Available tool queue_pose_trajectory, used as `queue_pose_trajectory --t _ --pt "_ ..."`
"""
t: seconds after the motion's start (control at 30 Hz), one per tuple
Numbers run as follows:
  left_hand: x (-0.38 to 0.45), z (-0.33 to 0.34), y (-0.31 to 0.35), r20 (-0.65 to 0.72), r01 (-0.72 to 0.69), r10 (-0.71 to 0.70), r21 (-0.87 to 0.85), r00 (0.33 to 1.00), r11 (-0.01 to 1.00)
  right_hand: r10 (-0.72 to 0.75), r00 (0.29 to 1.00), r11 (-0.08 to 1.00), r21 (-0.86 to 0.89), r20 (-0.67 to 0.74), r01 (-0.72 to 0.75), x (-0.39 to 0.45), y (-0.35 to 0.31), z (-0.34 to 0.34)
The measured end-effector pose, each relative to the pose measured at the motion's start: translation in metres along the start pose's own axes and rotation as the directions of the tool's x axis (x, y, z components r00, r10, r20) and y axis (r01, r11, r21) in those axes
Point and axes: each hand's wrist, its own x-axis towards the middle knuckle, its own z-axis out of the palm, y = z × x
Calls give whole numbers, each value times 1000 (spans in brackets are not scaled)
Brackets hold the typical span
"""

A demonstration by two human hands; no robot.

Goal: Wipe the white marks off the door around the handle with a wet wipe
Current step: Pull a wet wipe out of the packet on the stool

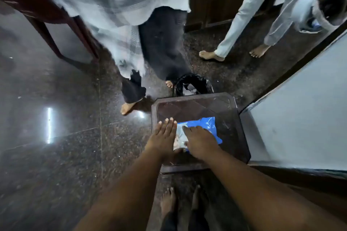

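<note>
1. Head view, the only one: we take the dark stool (199, 107) as our landmark. The blue wet wipe pack (199, 129) lies flat on its top, toward the near edge, its long axis running slantwise from near-left to far-right.
2. Our left hand (165, 135) lies flat with fingers straight and together, palm down at the pack's left end, touching it or just beside it; we cannot tell which. It grips nothing.
3. Our right hand (200, 143) rests on top of the pack, fingers bent toward the pale patch at its left end, probably the opening flap. Whether a wipe is pinched we cannot tell.
4. The relation that matters, in our judgement: the pack sits directly under both hands, the right one on it and so better placed to pull, the left one placed to steady it.
5. Beyond the stool stands a black bin (193, 84). To the stool's right runs a pale panel (300, 118), perhaps the door; no handle or marks show.
</note>
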Motion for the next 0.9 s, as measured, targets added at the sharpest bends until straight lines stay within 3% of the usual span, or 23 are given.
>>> queue_pose_trajectory --t 0.1,0.27,0.53,0.73,0.9 --pt "6 -1 -4 -42 -54 55 26 998 998 21 1000 981 193 -9 -19 -2 8 -9" --pt "13 -6 -8 -70 -95 97 25 993 995 97 995 926 367 4 -92 -4 17 -20" --pt "13 -9 -6 -81 -107 111 50 991 993 119 987 903 402 105 -152 -1 21 -23" --pt "12 -9 -4 -52 -105 108 60 993 993 156 987 940 302 44 -162 3 18 -16" --pt "10 -8 -2 -57 -113 117 72 992 991 123 992 991 42 18 -124 4 12 -15"
